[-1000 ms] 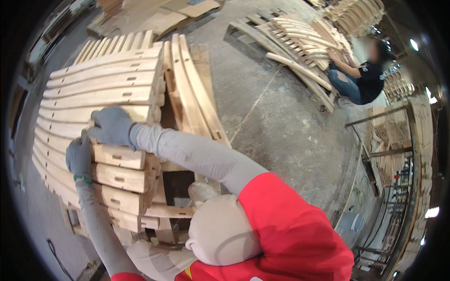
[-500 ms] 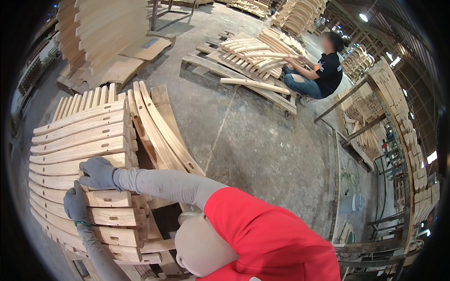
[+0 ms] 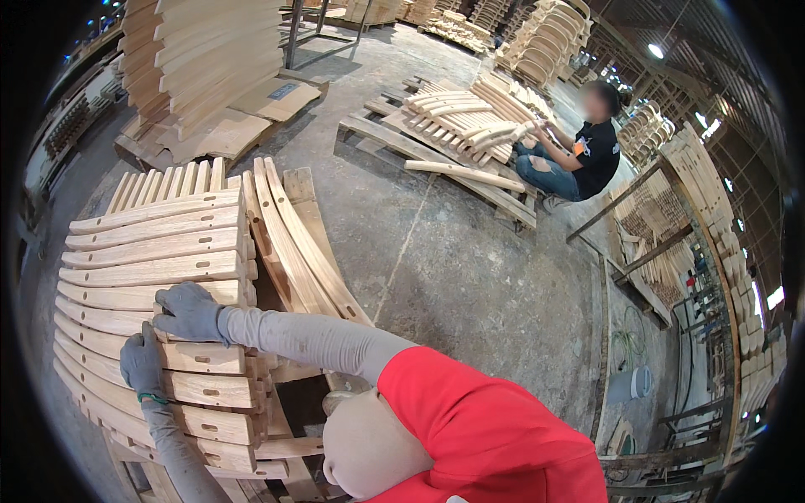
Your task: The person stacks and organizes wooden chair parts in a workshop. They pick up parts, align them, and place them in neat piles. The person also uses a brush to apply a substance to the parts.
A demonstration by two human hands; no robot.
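Note:
My two hands wear grey gloves and rest on a stack of pale, curved wooden slats (image 3: pixel 155 268) with oval slots near their right ends. My right hand (image 3: pixel 191 313) is bent over a slat in the middle of the stack, its fingers pointing left and curled onto the wood. Just below and left of it, my left hand (image 3: pixel 141 362) lies along the slats with its index finger stretched up to the right hand's fingertips. A green band (image 3: pixel 153 397) circles the left wrist. The undersides of both hands are hidden.
Longer curved pieces (image 3: pixel 293 243) lean beside the stack on a pallet. Boards (image 3: pixel 214 63) rise at the back left on cardboard. Beyond, a seated co-worker (image 3: pixel 579 151) handles curved pieces on a pallet (image 3: pixel 436 151). A metal rack (image 3: pixel 616 201) and a grey bucket (image 3: pixel 629 386) stand at right.
The whole view has shifted slightly, so the stack sits a little farther right and lower. My hands keep nearly the same place on the slats. The co-worker's arms have moved a little.

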